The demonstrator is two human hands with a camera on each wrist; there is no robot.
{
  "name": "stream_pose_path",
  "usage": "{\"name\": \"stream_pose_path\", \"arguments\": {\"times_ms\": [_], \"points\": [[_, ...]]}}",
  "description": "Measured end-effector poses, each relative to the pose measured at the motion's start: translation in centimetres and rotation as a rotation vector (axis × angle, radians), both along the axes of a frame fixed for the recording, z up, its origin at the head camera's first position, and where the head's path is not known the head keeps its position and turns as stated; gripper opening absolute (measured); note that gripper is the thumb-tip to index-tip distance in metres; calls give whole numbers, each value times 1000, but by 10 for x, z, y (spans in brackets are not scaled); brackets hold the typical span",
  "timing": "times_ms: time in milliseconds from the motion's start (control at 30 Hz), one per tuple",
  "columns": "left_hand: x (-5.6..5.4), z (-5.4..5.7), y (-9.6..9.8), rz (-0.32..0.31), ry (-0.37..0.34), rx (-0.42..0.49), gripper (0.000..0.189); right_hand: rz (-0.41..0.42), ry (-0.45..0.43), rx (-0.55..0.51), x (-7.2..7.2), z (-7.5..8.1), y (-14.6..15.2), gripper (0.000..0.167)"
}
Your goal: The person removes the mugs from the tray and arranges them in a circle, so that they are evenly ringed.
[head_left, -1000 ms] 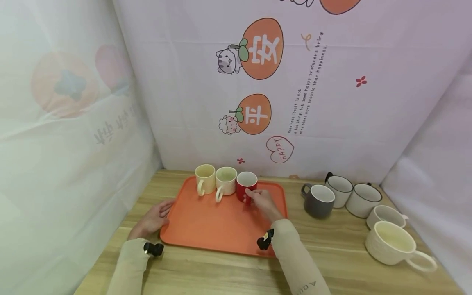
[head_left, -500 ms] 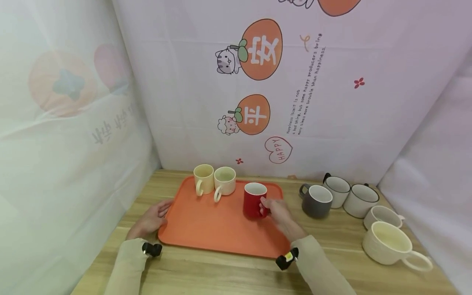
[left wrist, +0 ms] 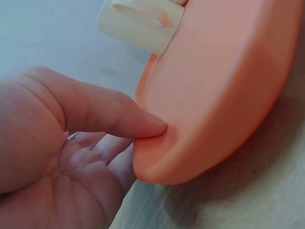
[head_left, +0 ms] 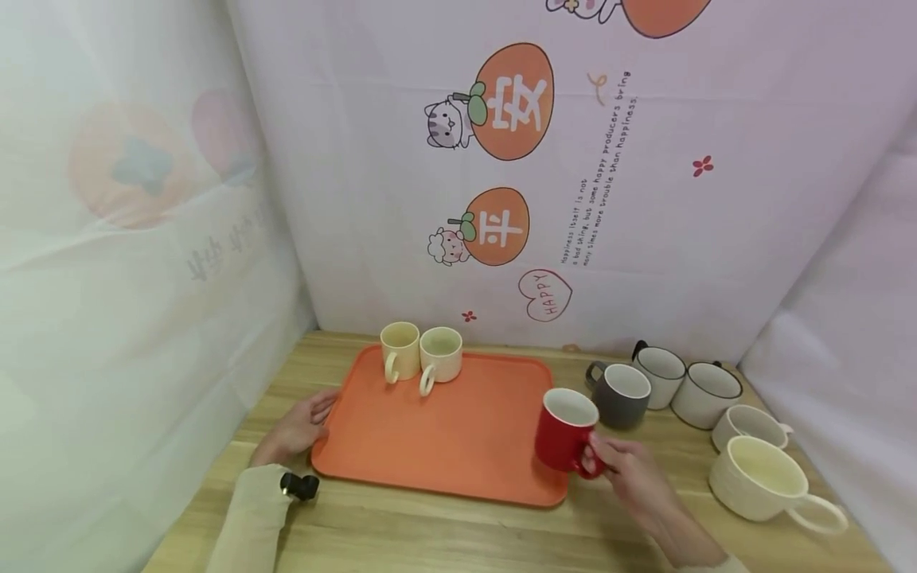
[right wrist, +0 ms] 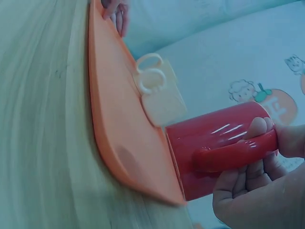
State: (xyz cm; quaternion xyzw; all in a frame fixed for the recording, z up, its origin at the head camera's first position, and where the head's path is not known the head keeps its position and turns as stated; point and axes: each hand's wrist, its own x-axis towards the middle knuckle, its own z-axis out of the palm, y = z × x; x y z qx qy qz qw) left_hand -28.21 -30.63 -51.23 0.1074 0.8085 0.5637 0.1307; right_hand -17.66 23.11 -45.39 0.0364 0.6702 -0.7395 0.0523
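Observation:
My right hand (head_left: 634,477) grips the handle of a red mug (right wrist: 209,138) with a white inside. The mug hangs upright over the right edge of the orange tray (head_left: 430,430), its dark shadow on the tray in the right wrist view. At the tray's left edge, my left hand (head_left: 297,426) pinches the rim, thumb on top and fingers at the outer side in the left wrist view. Two mugs stand side by side at the tray's back left: a pale yellow mug (head_left: 401,350) and a cream mug (head_left: 442,356), handles towards me.
Right of the tray stands a dark grey mug (head_left: 620,398). Beyond it are two white mugs with dark rims, one white mug (head_left: 659,378) behind. A small white cup (head_left: 748,426) and a large cream cup (head_left: 755,481) stand farther right. Printed white cloth (head_left: 401,239) walls the table.
The red mug has left its place beside the cream mug. My right hand has carried it right and towards me, to the tray's right edge. My left hand stays put.

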Motion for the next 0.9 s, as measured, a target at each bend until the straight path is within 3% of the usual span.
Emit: {"name": "stream_pose_path", "arguments": {"times_ms": [200,367,600,867,900], "points": [[3,-1,0,29,5,-34,83,-57,128,-14,31,-12,51,31],[4,-1,0,37,3,-36,84,-149,140,57,50,-17,84,32],[4,-2,0,36,-3,-24,83,-269,8,525,69,-16,123,29],[1,-5,-2,22,14,-14,82,-316,-104,573,77,-33,149,31],[0,-5,-2,19,17,-21,82,-320,-115,538,77,-37,151,31]]}}
